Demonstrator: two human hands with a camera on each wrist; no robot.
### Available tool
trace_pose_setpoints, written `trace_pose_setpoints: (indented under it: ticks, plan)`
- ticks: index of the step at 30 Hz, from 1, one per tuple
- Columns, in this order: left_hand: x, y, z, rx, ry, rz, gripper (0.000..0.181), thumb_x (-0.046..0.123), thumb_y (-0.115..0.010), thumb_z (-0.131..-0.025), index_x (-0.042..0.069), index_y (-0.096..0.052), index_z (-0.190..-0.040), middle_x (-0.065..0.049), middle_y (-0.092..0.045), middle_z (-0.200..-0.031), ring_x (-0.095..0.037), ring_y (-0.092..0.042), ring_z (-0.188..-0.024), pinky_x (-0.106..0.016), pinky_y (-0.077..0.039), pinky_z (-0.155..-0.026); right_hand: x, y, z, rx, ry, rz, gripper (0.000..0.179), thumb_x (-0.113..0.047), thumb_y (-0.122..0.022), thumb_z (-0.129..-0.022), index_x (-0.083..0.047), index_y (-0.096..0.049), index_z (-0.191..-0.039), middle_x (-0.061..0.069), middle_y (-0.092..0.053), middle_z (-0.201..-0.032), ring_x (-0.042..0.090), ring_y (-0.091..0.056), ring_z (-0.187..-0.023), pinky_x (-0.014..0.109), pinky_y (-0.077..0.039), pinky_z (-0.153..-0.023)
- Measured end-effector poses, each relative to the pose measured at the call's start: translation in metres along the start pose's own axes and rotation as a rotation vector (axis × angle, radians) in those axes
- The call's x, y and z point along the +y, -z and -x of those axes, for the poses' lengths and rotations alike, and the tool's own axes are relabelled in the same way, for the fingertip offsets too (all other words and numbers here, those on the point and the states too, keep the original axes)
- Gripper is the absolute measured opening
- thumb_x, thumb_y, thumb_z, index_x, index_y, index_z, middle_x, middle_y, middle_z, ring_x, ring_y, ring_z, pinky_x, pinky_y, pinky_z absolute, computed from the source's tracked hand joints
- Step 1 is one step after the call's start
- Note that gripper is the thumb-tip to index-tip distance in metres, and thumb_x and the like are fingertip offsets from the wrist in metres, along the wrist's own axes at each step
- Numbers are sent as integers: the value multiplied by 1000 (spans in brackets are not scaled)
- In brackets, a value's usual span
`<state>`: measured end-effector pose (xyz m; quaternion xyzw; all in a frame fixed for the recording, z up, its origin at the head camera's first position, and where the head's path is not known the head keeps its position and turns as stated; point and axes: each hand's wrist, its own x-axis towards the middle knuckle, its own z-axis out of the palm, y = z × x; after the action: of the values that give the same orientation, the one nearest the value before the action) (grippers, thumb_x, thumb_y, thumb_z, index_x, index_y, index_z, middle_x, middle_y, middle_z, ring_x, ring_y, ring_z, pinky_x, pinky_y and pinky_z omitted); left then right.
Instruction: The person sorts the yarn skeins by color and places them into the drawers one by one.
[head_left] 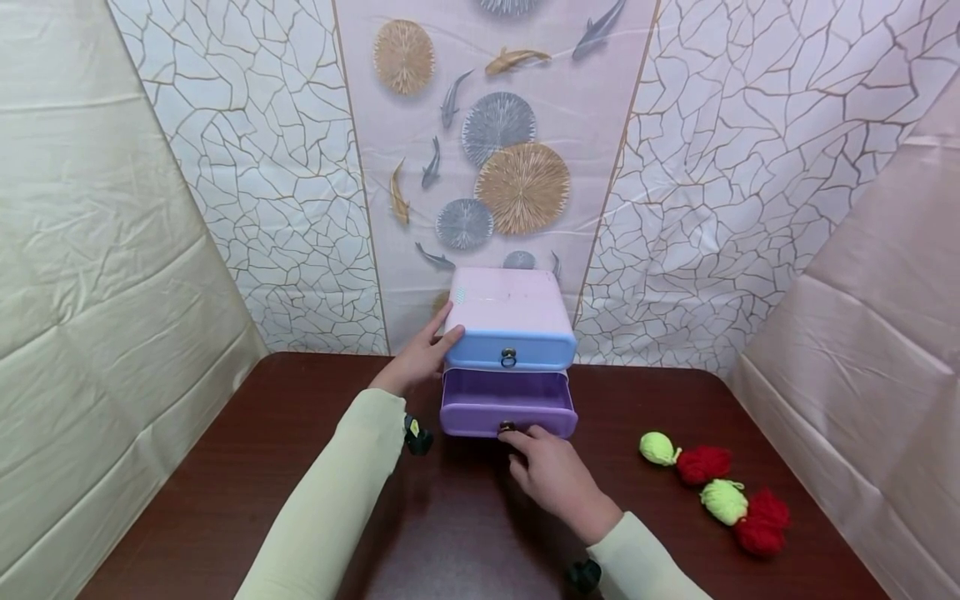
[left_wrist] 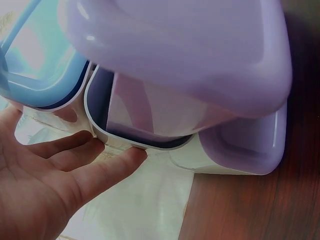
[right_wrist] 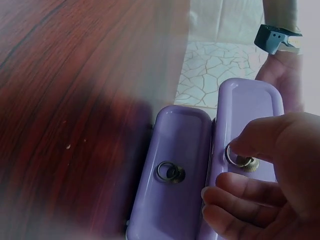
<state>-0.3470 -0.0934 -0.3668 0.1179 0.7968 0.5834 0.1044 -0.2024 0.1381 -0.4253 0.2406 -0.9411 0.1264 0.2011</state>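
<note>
A small drawer cabinet point(head_left: 510, 302) with a pink top stands at the back of the table. Its blue top drawer point(head_left: 480, 348) is in, while the purple middle drawer point(head_left: 465, 419) is pulled out and its visible interior looks bare. The purple bottom drawer point(right_wrist: 175, 205) shows under it in the right wrist view. My left hand point(head_left: 416, 360) rests on the cabinet's left side with extended fingers point(left_wrist: 107, 170). At the middle drawer's front, my right hand point(head_left: 558, 475) has a digit on the metal ring pull point(right_wrist: 239, 161), its other fingers curled below.
Balls of yarn lie at the right of the brown table point(head_left: 465, 533): light green yarn point(head_left: 657, 448) and red yarn point(head_left: 762, 523). A patterned cloth backdrop point(head_left: 300, 208) rises behind the cabinet. Fabric hangs on both sides.
</note>
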Motion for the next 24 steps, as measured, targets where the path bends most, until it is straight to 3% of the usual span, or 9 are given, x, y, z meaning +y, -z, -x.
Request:
trace_pose_setpoints:
  ticks: [10,24]
  plan:
    - [1,-4,-1,17,-12,-19,71,62,-48,-92,53,-9,-150,-18,-31,-156,-35,-53,-123,-44,-54,-83,12,1,13,-44,-64,-25,20,-22,-72,-85,-19,-73,-105,-3,-66,-93,14,-63,-78,35,-54,-68]
    - [2,-4,2,19,2,29,71,62,-49,-92,53,-9,-150,-21,-27,-157,-46,-52,-124,-57,-50,-93,25,3,23,-63,-107,-21,14,-23,-71,-85,-17,-73,-98,-2,-64,-86,16,-63,-74,36,-54,-66]
